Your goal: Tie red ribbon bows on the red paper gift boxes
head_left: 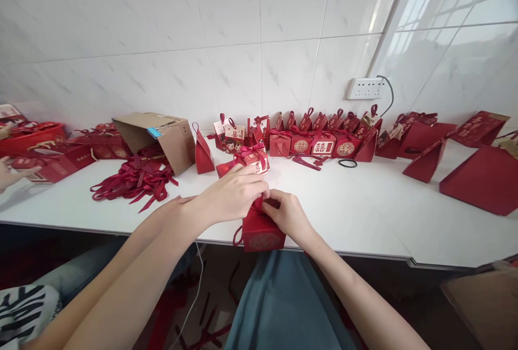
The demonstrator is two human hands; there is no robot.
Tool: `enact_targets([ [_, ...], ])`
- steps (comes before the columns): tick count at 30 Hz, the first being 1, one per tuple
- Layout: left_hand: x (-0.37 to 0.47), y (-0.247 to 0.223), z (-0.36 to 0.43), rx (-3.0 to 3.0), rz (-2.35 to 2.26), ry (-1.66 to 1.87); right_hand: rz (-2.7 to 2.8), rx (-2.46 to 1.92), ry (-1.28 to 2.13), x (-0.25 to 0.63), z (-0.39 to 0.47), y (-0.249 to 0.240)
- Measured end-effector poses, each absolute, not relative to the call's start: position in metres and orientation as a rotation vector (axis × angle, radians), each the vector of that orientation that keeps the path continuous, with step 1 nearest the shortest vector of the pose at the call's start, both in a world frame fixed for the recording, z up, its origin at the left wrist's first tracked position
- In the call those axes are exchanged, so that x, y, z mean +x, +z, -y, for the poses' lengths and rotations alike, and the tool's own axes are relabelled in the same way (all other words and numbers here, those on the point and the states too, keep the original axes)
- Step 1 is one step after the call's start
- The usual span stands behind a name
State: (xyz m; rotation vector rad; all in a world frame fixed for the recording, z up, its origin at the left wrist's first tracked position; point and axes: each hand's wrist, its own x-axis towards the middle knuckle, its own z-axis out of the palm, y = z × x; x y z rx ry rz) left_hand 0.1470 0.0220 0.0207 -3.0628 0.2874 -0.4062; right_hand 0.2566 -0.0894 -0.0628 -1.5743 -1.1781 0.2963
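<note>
A small red gift box (264, 234) with a round gold pattern sits at the table's front edge. A dark red ribbon (258, 203) is gathered at its top, and a cord loop hangs from its left side. My left hand (242, 192) reaches over from the left, fingers curled and pinching the ribbon. My right hand (288, 214) is on the right side of the box top, thumb and forefinger closed on the ribbon too. The fingertips partly hide the ribbon. Just behind my left hand stands a box with a ribbon bow (250, 155).
Several finished red boxes (301, 145) line the wall. On the left are loose ribbons (135, 180), an open cardboard carton (180, 142) and another person's hand (10, 175). Another forearm (151, 223) lies beside my left one. Red boxes (479, 177) stand on the right.
</note>
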Motion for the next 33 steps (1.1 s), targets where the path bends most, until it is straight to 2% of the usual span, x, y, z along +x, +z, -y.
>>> enact_targets([
  [4,0.154,0.017,-0.031,-3.291,-0.194,-0.468,1.124,-1.533,0.379,0.256,0.089,-0.066],
  [10,0.158,-0.002,-0.047,-3.775,0.346,-0.549,1.073,-1.427,0.468,0.256,0.090,-0.068],
  [16,0.164,-0.030,-0.060,-4.068,0.310,-0.797,1.095,-1.356,0.479,0.258,0.090,-0.072],
  [23,0.164,-0.045,-0.056,-3.976,0.288,-1.079,1.053,-1.314,0.490,0.260,0.090,-0.073],
  [33,0.147,-0.058,-0.045,-3.827,0.227,-1.190,1.002,-1.342,0.489,0.259,0.090,-0.075],
])
